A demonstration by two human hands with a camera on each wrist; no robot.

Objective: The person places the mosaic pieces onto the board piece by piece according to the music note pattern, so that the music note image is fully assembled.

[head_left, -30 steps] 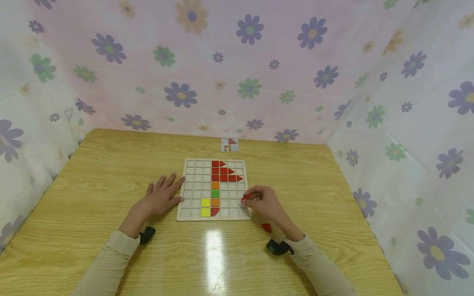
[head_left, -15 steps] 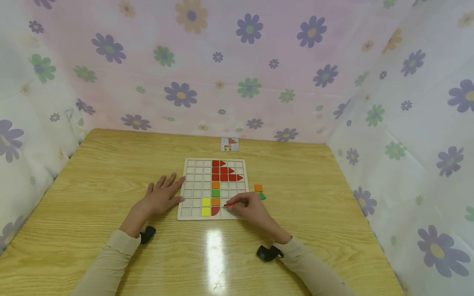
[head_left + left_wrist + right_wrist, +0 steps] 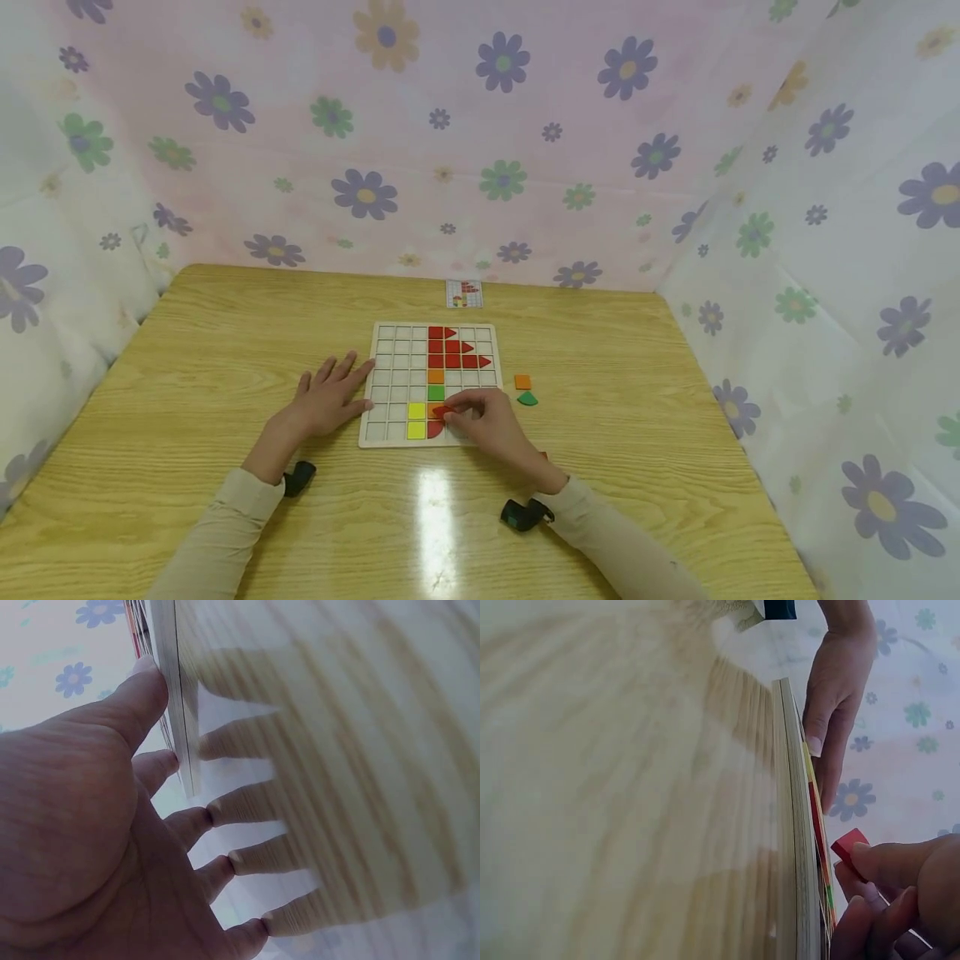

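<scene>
In the head view a wooden grid board holds red, orange, green and yellow tiles. My right hand pinches a small red tile between thumb and fingertips, over the board's lower middle. There it overlaps an orange tile just above a red tile with a rounded corner. In the right wrist view, that pinched red tile is tilted beside the board's face. My left hand lies spread with straight fingers, its thumb and index fingertip at the board's left edge. In the left wrist view its thumb touches that edge.
An orange square tile and a green quarter-round tile lie right of the board. A red piece peeks out behind the right wrist. A pattern card lies beyond the board, near the flowered cloth backdrop.
My right hand has moved left from the board's right edge to its lower middle, carrying the red tile. The orange and green loose tiles have come into sight. My left hand stays put.
</scene>
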